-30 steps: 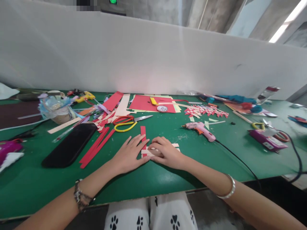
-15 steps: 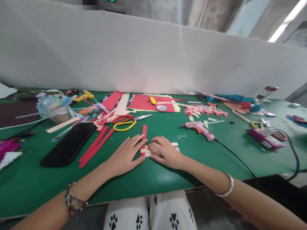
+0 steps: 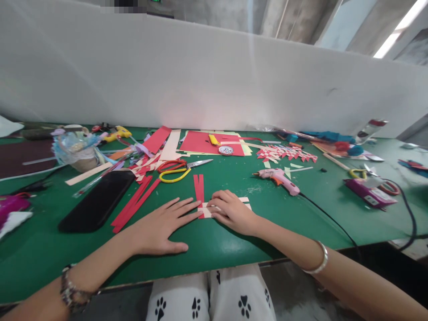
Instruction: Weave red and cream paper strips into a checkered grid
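Two red paper strips (image 3: 199, 187) form a narrow V on the green table. Their lower ends cross pale paper strips (image 3: 206, 211) that lie sideways. My left hand (image 3: 163, 225) rests flat with its fingers spread, and its fingertips reach the left edge of the strips. Curled over the pale strips, my right hand (image 3: 234, 213) pins them down with bent fingers and hides their middle. Scissors (image 3: 174, 171) with red and yellow handles lie beyond my left hand, beside long red strips (image 3: 133, 205).
A pink glue gun (image 3: 279, 177) with a black cord lies to the right. At the back are red paper sheets (image 3: 197, 141), a round clock-like disc (image 3: 225, 150) and woven red-and-white paper (image 3: 287, 153). A black phone-like slab (image 3: 96, 200) lies left. A white partition (image 3: 207, 80) stands behind.
My left hand has slid left and toward me, with its thumb now well away from the strips. A second red strip shows beside the first. My right hand has hardly moved.
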Demonstrator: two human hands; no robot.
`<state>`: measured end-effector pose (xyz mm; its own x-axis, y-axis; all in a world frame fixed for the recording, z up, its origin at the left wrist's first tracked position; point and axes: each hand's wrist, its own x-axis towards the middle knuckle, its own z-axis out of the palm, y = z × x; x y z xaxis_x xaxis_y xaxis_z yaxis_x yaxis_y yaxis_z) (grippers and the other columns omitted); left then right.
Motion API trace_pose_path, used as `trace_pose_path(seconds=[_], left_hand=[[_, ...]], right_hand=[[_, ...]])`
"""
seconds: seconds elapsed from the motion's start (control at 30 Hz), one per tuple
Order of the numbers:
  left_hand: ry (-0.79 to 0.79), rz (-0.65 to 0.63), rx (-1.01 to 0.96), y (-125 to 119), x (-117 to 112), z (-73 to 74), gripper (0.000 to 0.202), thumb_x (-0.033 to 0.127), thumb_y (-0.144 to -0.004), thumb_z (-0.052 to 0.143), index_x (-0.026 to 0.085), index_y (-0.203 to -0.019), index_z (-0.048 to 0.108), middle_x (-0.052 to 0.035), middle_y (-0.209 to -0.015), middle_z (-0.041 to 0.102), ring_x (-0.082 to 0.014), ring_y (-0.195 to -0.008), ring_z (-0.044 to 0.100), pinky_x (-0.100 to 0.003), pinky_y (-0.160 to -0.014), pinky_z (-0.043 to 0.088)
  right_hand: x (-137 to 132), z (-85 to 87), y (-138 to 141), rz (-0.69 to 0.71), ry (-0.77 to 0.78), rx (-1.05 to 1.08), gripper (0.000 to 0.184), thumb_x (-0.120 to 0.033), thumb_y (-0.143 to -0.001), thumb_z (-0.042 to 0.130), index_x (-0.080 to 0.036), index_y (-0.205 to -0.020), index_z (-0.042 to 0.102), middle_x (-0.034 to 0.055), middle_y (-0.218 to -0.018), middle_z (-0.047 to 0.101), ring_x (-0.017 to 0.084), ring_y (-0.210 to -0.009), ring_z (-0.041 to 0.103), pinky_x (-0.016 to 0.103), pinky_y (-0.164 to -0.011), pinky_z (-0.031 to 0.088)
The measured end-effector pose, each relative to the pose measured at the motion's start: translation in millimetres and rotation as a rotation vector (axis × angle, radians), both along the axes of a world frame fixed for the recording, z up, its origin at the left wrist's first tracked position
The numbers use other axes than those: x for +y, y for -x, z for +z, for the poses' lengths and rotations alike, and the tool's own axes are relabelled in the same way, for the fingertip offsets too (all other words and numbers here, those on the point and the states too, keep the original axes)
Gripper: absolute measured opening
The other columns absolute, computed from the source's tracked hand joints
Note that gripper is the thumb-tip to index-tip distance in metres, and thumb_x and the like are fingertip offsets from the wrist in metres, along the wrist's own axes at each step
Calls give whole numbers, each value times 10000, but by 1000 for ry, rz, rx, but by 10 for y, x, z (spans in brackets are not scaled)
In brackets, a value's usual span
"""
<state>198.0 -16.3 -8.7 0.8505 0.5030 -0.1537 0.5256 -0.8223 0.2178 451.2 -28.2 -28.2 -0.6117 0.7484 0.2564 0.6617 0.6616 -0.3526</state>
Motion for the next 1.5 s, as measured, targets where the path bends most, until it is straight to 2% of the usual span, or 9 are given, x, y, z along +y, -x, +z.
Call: trace_pose_path(seconds=[0.17, 0.33, 0.47, 0.6, 1.03, 1.17, 1.23, 1.33, 1.5], left_hand=[[33, -39, -13, -22, 27, 6, 736, 633, -770, 458, 381, -1399, 172, 22, -1498, 131, -276, -1363, 139, -492, -1106, 84], [60, -62, -32, -53, 44, 27, 748, 609, -749, 509, 366, -1393, 217, 6, -1495, 157, -276, -1360, 153, -493, -1108, 80], [64, -73, -26, -91, 59, 44, 744, 579, -745, 532, 355, -1390, 236, -13, -1490, 178, -270, -1354, 181, -501, -1105, 87], [87, -76, -67, -113, 69, 56, 773, 501, -708, 609, 364, -1382, 256, -10, -1485, 201, -281, -1342, 217, -505, -1104, 105], [95, -91, -96, -128, 58, 72, 784, 452, -707, 622, 394, -1383, 228, 21, -1493, 162, -281, -1346, 202, -504, -1105, 118], [96, -90, -86, -124, 62, 68, 767, 445, -699, 630, 381, -1373, 270, 18, -1493, 165, -286, -1345, 205, -506, -1105, 117], [84, -96, -80, -118, 64, 61, 772, 454, -700, 625, 382, -1377, 261, 19, -1493, 164, -286, -1344, 210, -504, -1107, 115], [70, -106, -65, -110, 65, 54, 778, 473, -709, 608, 380, -1386, 236, 13, -1495, 161, -281, -1343, 216, -500, -1108, 112], [66, -112, -73, -117, 59, 68, 775, 479, -713, 603, 377, -1387, 235, 14, -1490, 179, -284, -1340, 226, -496, -1108, 116]], right_hand=[[-64, 10, -45, 2, -44, -23, 327, -230, -895, 396, -174, -1205, 485, 107, -1200, 524, 202, -1119, 454, 391, -960, 359], [-207, 53, -82, 65, 71, -151, 494, -376, -921, 327, -215, -1386, 280, 85, -1428, 336, 215, -1331, 254, 494, -1074, 193], [-259, 77, -81, 53, 147, -168, 510, -382, -924, 306, -190, -1395, 267, 90, -1451, 290, 208, -1344, 235, 487, -1081, 189], [-227, 89, -87, 45, 158, -96, 470, -347, -916, 343, -204, -1363, 320, 101, -1416, 355, 198, -1314, 300, 481, -1068, 217], [97, 42, 11, -4, 166, 161, 396, -278, -894, 386, -168, -1275, 399, 120, -1256, 503, 202, -1160, 444, 399, -973, 356], [298, 68, 47, 13, 135, 127, 439, -146, -882, 335, -207, -1315, 371, 110, -1244, 466, 199, -1158, 405, 417, -957, 358], [406, 100, 88, 41, 76, 3, 414, -134, -855, 400, -220, -1256, 459, 125, -1262, 406, 231, -1162, 373, 429, -935, 361], [519, 169, 160, 20, -32, -127, 220, -168, -838, 462, -200, -996, 611, 125, -1273, 358, 254, -1123, 370, 431, -895, 371], [636, 255, 174, 71, -126, -161, 134, -311, -819, 538, -191, -826, 597, 104, -1254, 377, 258, -1111, 358, 436, -885, 355]])
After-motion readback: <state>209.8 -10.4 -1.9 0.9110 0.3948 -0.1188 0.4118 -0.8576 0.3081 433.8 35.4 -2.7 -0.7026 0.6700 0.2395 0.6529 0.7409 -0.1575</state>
